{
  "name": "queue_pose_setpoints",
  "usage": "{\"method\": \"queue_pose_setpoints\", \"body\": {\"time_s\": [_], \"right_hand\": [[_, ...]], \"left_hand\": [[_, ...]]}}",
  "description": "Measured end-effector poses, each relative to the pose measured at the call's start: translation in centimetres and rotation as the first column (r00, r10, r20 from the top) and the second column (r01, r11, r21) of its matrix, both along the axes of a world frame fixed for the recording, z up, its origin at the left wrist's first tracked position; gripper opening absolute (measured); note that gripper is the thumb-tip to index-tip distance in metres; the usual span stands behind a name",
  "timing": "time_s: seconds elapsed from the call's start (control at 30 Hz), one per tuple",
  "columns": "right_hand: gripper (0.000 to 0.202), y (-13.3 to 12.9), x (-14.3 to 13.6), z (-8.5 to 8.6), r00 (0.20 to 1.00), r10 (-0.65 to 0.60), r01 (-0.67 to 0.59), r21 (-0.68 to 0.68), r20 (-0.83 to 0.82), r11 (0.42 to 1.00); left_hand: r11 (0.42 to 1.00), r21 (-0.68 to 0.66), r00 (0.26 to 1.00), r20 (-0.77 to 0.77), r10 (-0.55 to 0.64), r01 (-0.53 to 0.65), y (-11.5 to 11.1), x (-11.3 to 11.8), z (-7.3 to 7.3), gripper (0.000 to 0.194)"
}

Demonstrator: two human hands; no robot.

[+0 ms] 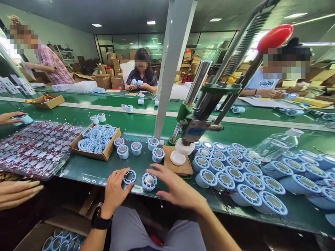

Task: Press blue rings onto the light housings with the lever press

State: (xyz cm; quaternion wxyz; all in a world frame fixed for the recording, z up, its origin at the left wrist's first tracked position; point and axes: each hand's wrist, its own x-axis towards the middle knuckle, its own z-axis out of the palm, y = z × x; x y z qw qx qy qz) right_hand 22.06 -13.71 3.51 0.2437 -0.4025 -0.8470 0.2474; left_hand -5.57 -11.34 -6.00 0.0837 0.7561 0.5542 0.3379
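Observation:
My left hand (pixel 117 186), with a black watch at the wrist, curls its thumb and fingers around a light blue slotted ring (pixel 129 177) near the bench's front edge. Just right of it stands a round light blue housing (pixel 149 182) with a shiny silver disc in its top. My right hand (pixel 174 184) hovers beside that housing, fingers spread and nothing in them. Behind it is the green hand press (pixel 196 122) with a red-knobbed lever. Its white pad is above a white round seat (pixel 177 158) on a cardboard piece.
Many similar housings (pixel 227 167) crowd the bench on the right, with a plastic bottle (pixel 277 144) lying on them. A cardboard box (pixel 104 157) of blue rings stands left, beside wired parts (pixel 34 146). A co-worker's hands (pixel 18 193) reach in from the left. Other people sit across the bench.

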Motion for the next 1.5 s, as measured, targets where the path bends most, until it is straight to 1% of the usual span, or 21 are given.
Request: {"method": "queue_pose_setpoints", "body": {"time_s": [0.03,0.07,0.1,0.13,0.2,0.23,0.3,0.37,0.4,0.47,0.57,0.77,0.97,1.1,1.23,1.37,1.5], "right_hand": [[0.081,0.9,-0.6,-0.8,0.998,0.06,-0.06,-0.049,0.013,0.997],[0.082,1.5,-1.4,-1.9,0.996,0.092,-0.092,-0.077,-0.003,0.993],[0.081,1.7,-2.1,-3.1,0.995,0.087,-0.09,-0.087,-0.043,0.992],[0.08,1.7,-2.8,-4.4,0.994,0.048,-0.056,-0.08,-0.099,0.995],[0.078,1.1,-4.2,-7.0,0.969,-0.088,0.08,-0.041,-0.231,0.996],[0.077,0.6,-4.8,-8.2,0.942,-0.162,0.164,-0.018,-0.293,0.986],[0.074,-0.3,-5.8,-10.1,0.879,-0.276,0.315,0.037,-0.389,0.948],[0.072,-0.8,-6.5,-11.3,0.833,-0.33,0.409,0.093,-0.444,0.908],[0.071,-1.0,-6.8,-11.6,0.818,-0.346,0.44,0.112,-0.46,0.891],[0.072,-1.0,-7.1,-11.8,0.798,-0.364,0.477,0.133,-0.481,0.869],[0.073,-0.8,-7.2,-11.8,0.786,-0.369,0.491,0.137,-0.495,0.86],[0.074,-0.9,-7.0,-11.8,0.804,-0.355,0.472,0.151,-0.477,0.868],[0.075,-0.9,-6.9,-11.7,0.804,-0.36,0.479,0.157,-0.474,0.863],[0.07,-0.9,-6.8,-11.3,0.8,-0.356,0.495,0.194,-0.483,0.847],[0.069,-1.0,-6.8,-11.0,0.791,-0.353,0.501,0.197,-0.5,0.843],[0.075,-1.0,-6.9,-11.0,0.783,-0.36,0.505,0.181,-0.507,0.844],[0.079,-1.0,-6.7,-10.8,0.805,-0.355,0.494,0.205,-0.475,0.845]], "left_hand": [[1.0,-0.011,0.999,0.044,0.013,-0.012,-0.1,0.0,0.1,0.041],[0.999,-0.031,0.994,0.104,0.029,-0.025,-0.3,0.0,0.2,0.041],[0.998,-0.055,0.984,0.172,0.045,-0.036,-0.6,0.1,0.5,0.043],[0.996,-0.078,0.97,0.236,0.059,-0.042,-1.1,0.3,0.8,0.045],[0.994,-0.106,0.95,0.308,0.059,-0.027,-2.3,1.3,1.7,0.05],[0.994,-0.105,0.952,0.303,0.034,-0.002,-2.9,2.1,2.2,0.052],[0.994,-0.084,0.972,0.229,-0.049,0.07,-3.8,4.0,3.3,0.052],[0.99,-0.065,0.985,0.133,-0.113,0.122,-4.1,5.8,4.2,0.05],[0.99,-0.061,0.988,0.094,-0.125,0.131,-4.1,6.6,4.4,0.05],[0.992,-0.06,0.993,0.047,-0.11,0.112,-3.9,7.4,4.6,0.053],[0.995,-0.065,0.997,0.029,-0.071,0.073,-3.7,7.6,4.5,0.053],[0.991,-0.13,0.996,0.083,-0.012,0.022,-3.9,7.0,3.9,0.05],[0.994,-0.105,0.992,0.125,0.024,-0.011,-4.2,7.2,3.5,0.046],[0.993,-0.115,0.989,0.142,0.052,-0.035,-4.3,7.4,3.8,0.045],[0.981,-0.18,0.983,0.155,0.095,-0.067,-4.3,7.8,4.4,0.05],[0.979,-0.195,0.976,0.194,0.098,-0.059,-4.3,7.8,4.3,0.055],[0.974,-0.226,0.972,0.222,0.07,-0.018,-4.2,7.2,3.8,0.06]]}}
